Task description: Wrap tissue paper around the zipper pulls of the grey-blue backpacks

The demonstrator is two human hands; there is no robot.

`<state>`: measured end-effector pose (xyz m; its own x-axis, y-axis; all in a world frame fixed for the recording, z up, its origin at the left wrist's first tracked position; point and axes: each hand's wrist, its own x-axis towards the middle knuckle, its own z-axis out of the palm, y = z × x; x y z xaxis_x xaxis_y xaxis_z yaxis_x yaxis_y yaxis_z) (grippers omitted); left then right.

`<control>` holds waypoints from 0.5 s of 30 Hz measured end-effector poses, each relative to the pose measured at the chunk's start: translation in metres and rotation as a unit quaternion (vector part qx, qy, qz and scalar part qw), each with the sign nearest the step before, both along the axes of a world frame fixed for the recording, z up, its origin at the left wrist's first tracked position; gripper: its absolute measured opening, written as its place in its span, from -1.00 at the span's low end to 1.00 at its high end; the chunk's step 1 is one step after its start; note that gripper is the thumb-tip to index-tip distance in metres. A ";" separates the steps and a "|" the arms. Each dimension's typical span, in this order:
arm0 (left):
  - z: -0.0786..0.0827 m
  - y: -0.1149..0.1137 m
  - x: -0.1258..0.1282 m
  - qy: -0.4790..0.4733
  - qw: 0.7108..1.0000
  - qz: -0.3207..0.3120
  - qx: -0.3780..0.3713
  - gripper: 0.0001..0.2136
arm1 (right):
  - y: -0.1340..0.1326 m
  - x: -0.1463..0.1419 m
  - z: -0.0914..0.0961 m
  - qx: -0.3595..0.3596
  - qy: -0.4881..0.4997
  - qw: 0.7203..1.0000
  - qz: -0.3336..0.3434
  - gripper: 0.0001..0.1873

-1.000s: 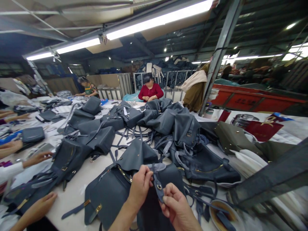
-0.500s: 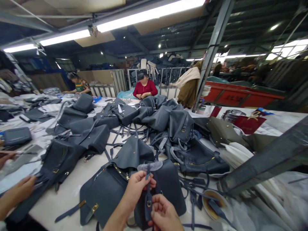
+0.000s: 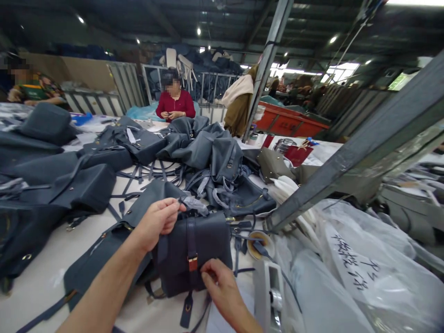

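Navy leather backpack [image 3: 194,252] sits between left hand [image 3: 157,223] and right hand [image 3: 220,283], touching both

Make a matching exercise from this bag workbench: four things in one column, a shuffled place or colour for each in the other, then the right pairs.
Things:
1. left hand
2. right hand
3. gold-coloured buckle
4. large bin

Descriptions:
A. red, to the right of the steel post
B. on the strap down the front of the dark blue leather bag
C. curled at the grey strip above the bag
D. resting on the bag's lower edge

Pairs: 1-C, 2-D, 3-B, 4-A
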<state>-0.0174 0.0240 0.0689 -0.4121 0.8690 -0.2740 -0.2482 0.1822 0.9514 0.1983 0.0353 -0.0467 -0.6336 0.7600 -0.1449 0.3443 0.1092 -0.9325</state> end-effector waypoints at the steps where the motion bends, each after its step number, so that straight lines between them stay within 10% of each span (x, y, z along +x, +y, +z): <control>1: -0.001 0.003 -0.002 0.011 1.000 0.007 -0.011 -0.69 | 0.004 0.008 -0.001 0.018 -0.014 1.000 -0.002 -0.85; 6: -0.013 0.018 -0.007 0.075 0.996 0.035 -0.024 -0.71 | 0.018 0.050 -0.016 -0.031 -0.053 0.998 -0.006 -0.75; 15: 0.014 0.050 -0.011 0.299 0.952 -0.054 0.029 -0.80 | -0.005 0.153 -0.041 -0.085 -0.197 0.976 -0.042 -0.75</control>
